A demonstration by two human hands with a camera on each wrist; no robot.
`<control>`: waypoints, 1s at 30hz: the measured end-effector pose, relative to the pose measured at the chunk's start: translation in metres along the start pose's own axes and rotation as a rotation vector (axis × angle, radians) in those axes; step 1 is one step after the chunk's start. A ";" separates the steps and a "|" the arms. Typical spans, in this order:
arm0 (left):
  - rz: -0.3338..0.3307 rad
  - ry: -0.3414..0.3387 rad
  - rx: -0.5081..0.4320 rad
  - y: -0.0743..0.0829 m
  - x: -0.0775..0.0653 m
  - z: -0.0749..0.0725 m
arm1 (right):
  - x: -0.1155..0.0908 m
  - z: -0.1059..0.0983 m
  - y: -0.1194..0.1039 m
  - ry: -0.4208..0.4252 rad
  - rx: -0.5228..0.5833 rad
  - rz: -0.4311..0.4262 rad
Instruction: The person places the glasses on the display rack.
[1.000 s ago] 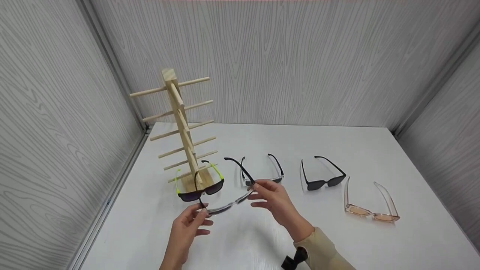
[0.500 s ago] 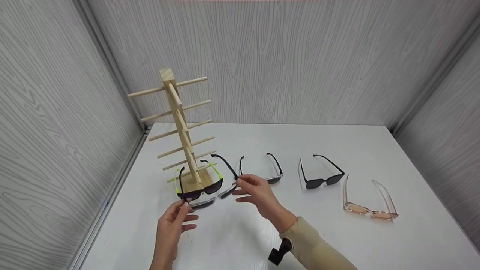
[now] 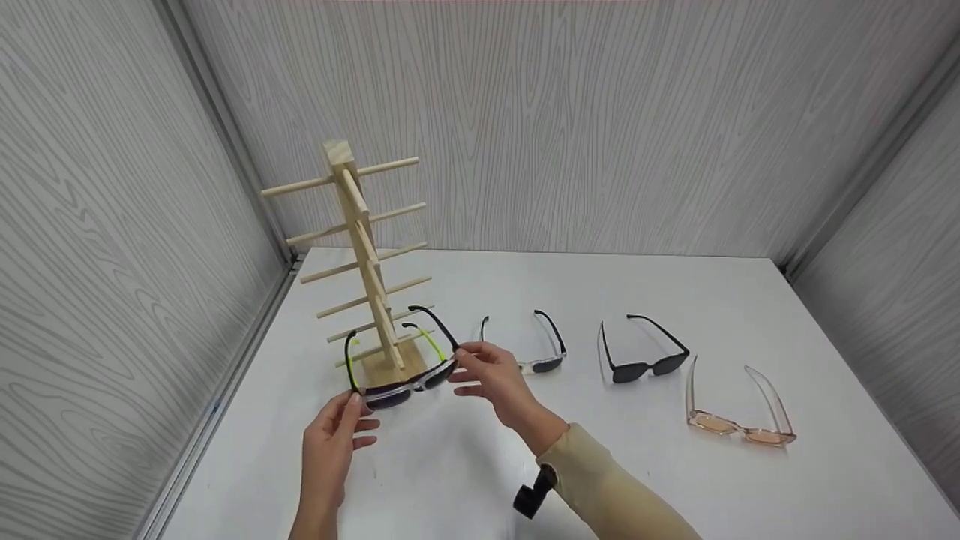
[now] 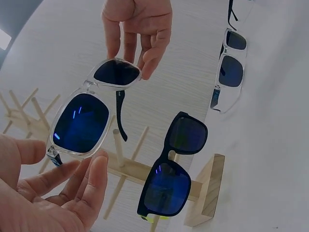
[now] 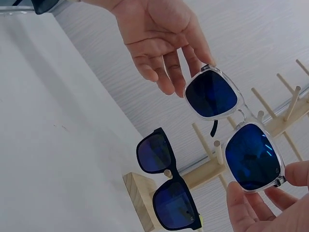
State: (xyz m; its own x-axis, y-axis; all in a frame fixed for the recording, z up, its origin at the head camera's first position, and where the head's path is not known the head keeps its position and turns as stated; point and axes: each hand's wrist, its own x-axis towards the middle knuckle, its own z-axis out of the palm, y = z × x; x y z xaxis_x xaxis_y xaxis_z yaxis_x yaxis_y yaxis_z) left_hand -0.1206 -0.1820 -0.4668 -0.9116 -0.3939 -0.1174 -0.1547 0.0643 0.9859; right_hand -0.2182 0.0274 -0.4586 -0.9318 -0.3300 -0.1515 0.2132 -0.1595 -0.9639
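Clear-framed sunglasses [image 5: 246,145] pinched in both hands [image 3: 327,433] bear unreadably small lens marking [image 5: 277,170].

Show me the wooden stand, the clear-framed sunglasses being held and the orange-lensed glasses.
Wooden stand [image 3: 365,262], head view: on its upright post.
Held clear-framed sunglasses [image 4: 83,118], left wrist view: on the lower lens.
Orange-lensed glasses [image 3: 716,424], head view: on the lens at picture left.

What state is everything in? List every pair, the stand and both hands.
Held clear-framed sunglasses: in mid-air, arms unfolded
Left hand: pinching their left end
Right hand: pinching their right end
Wooden stand: standing, mostly bare
Black-and-yellow sunglasses: low on the wooden stand, arms unfolded
Other clear-framed sunglasses: on table, arms unfolded
Black sunglasses: on table, arms unfolded
Peach glasses: on table, arms unfolded
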 end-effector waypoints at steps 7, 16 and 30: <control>0.018 0.017 -0.002 0.000 0.012 -0.001 | 0.014 0.005 0.000 0.029 -0.027 0.017; 0.061 0.030 0.001 -0.003 0.027 -0.004 | 0.030 0.015 0.000 0.078 -0.053 0.027; 0.043 0.057 -0.017 -0.008 0.049 -0.005 | 0.048 0.024 0.007 0.119 -0.034 0.039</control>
State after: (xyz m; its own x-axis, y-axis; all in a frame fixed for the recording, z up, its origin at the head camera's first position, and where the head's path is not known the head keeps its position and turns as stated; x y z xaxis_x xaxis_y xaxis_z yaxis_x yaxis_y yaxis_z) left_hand -0.1623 -0.2061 -0.4799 -0.8941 -0.4427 -0.0682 -0.1090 0.0672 0.9918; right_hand -0.2546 -0.0118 -0.4675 -0.9518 -0.2219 -0.2118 0.2415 -0.1164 -0.9634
